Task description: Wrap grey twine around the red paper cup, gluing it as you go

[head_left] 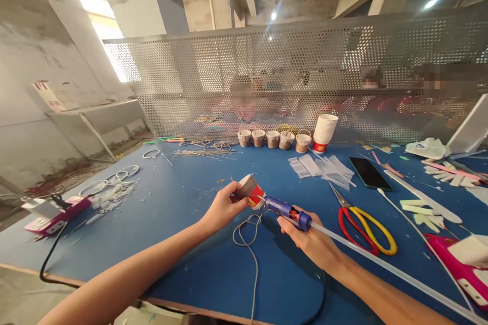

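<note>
My left hand (224, 204) is closed on a red and white paper cup (256, 197), tilted on its side, with grey cord wound round part of it. The loose grey cord (256, 254) loops down from the cup over the blue table to its front edge. My right hand (308, 236) grips a blue hot glue gun (280, 206), its nozzle at the cup's side; whether it touches, I cannot tell. A long clear glue stick (381, 255) runs out of the gun's back end toward the lower right.
Several cord-wrapped cups (272, 139) and a stack of paper cups (325, 131) line the back, before a perforated metal screen (190, 81). Scissors (362, 226), a phone (369, 172) and clear strips (324, 168) lie right. Pink power strips (57, 218) sit at both sides.
</note>
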Tool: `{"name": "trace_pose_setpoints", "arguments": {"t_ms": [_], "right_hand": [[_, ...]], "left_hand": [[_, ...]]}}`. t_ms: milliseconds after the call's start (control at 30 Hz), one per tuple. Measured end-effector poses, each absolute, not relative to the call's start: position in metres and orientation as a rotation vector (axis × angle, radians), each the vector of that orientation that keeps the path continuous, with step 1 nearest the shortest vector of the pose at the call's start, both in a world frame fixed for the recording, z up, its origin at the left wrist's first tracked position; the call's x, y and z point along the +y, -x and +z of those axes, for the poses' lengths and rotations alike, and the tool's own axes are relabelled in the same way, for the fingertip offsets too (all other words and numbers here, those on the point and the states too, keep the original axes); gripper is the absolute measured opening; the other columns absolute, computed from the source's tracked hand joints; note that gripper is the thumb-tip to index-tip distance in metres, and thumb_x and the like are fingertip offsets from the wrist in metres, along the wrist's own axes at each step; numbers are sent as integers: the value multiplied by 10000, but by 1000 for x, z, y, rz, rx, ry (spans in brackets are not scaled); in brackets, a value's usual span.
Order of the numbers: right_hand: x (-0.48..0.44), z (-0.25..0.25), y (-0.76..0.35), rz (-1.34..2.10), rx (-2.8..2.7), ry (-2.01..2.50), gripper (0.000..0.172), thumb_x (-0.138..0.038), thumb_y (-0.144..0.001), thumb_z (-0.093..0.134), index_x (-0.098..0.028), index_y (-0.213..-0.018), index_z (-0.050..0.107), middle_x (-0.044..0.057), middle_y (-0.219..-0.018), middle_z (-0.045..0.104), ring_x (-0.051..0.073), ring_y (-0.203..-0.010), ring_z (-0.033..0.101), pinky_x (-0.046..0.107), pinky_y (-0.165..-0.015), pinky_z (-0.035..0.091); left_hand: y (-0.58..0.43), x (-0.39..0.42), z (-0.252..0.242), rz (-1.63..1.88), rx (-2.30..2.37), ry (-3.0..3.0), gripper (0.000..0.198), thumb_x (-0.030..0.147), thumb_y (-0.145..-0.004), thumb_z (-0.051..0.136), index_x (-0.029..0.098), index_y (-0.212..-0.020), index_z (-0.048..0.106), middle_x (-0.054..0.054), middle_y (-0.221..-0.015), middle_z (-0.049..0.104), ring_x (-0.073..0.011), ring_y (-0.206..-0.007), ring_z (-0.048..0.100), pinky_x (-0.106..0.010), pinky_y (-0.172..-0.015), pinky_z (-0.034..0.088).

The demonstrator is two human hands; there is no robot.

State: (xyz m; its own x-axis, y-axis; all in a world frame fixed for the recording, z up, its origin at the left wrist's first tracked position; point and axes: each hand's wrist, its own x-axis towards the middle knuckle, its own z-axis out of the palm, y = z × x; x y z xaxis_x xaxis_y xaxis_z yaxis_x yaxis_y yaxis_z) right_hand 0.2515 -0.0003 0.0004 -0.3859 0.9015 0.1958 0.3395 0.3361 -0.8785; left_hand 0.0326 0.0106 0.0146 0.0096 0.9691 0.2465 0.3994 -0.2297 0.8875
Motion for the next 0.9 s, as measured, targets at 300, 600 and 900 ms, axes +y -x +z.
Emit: {"name": "trace_pose_setpoints", "arguments": {"t_ms": [300,600,900], "right_hand": [[-2,-2,-247,828,-1932,1101,368,-492,-879,469,-202,-676,572,-9,-565,548,128,-457,492,239,-451,421],[-7,-2,-242,628,-1964,1109,368,-504,-882,456,-219,-684,580,-5,-538,567,155,-491,527,254,-516,451],[-6,-5,-238,531,-2068,1026,355,-431,-907,439,-231,-614,450,-25,-507,540,142,-456,502,251,-513,415]], "left_hand": [[-33,12,5,1184,1433,-1899,41,163,-708,514,162,-707,554,15,-695,542,-125,-637,482,-244,-600,406],[-38,9,9,1220,1461,-1860,64,198,-698,511,183,-641,487,42,-640,436,-107,-573,395,-229,-537,336],[-41,7,10,1247,1473,-1808,87,208,-684,539,182,-617,488,40,-635,446,-106,-574,396,-221,-532,328]]}}
